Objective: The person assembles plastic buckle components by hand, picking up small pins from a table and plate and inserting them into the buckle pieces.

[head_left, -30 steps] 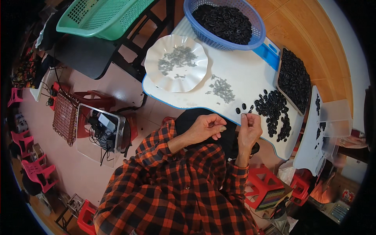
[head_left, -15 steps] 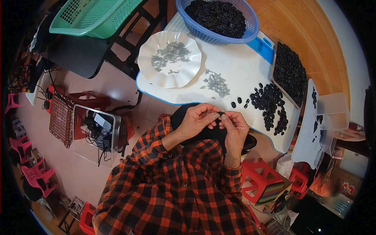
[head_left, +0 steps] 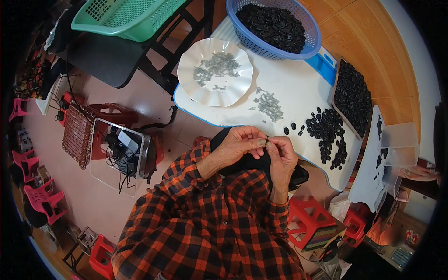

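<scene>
Clear plastic formed one rectangular box (head_left: pixel 105 170), holding black cables (head_left: pixel 123 161); then came one green plastic basket (head_left: pixel 127 34) and one white scalloped plate (head_left: pixel 214 96) of small grey pieces (head_left: pixel 217 65). Left hand (head_left: pixel 243 143) and right hand (head_left: pixel 282 161) met, each grip clamped on one small dark piece (head_left: pixel 267 139) by the white bench (head_left: pixel 298 84). One blue plastic basket (head_left: pixel 261 46) held black flat pieces (head_left: pixel 273 25); two shiny black ovals (head_left: pixel 293 126) lay loose; one rectangular tray (head_left: pixel 346 120) brimmed with black oval pieces (head_left: pixel 353 91).

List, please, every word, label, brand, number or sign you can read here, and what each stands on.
Nothing can be quoted with certainty.
Cardboard box by the red stool: dark marks, too small and blurred to read surely.
Red-and-white patch at far right: too blurred to tell if it bears text.
Black pieces, white plate, blue basket: no lettering visible.
</scene>
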A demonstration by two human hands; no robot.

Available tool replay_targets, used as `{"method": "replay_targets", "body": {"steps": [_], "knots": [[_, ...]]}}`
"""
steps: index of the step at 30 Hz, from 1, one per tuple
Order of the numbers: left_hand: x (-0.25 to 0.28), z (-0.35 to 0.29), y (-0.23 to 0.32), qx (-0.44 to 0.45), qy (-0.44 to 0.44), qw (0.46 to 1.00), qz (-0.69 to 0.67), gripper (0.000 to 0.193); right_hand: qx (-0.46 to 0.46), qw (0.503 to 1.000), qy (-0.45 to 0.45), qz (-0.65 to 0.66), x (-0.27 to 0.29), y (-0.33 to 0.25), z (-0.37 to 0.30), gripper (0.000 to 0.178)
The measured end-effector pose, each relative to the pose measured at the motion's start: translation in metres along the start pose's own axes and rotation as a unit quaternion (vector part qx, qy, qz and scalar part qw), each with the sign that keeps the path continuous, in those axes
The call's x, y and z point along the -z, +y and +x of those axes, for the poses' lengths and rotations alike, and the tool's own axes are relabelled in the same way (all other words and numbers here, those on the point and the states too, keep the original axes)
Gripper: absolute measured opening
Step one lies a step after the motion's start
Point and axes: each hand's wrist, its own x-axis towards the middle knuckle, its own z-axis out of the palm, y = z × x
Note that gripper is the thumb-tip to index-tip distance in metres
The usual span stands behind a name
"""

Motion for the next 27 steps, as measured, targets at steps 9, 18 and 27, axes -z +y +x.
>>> {"method": "replay_targets", "body": {"steps": [9, 18, 27], "knots": [[0.002, -0.002, 0.004, -0.001, 0.029, 0.999, 0.026, 0.016, -0.025, 0.999, -0.019, -0.006, -0.006, -0.005, -0.002, 0.01], [-0.001, -0.005, 0.009, 0.011, 0.071, 0.995, 0.064, 0.019, -0.084, 0.994, 0.001, 0.068, -0.011, 0.003, -0.002, 0.015], [-0.005, -0.009, 0.01, -0.032, 0.085, 0.984, 0.156, 0.018, -0.083, 0.995, 0.007, 0.054, -0.019, -0.004, -0.004, 0.012]]}}
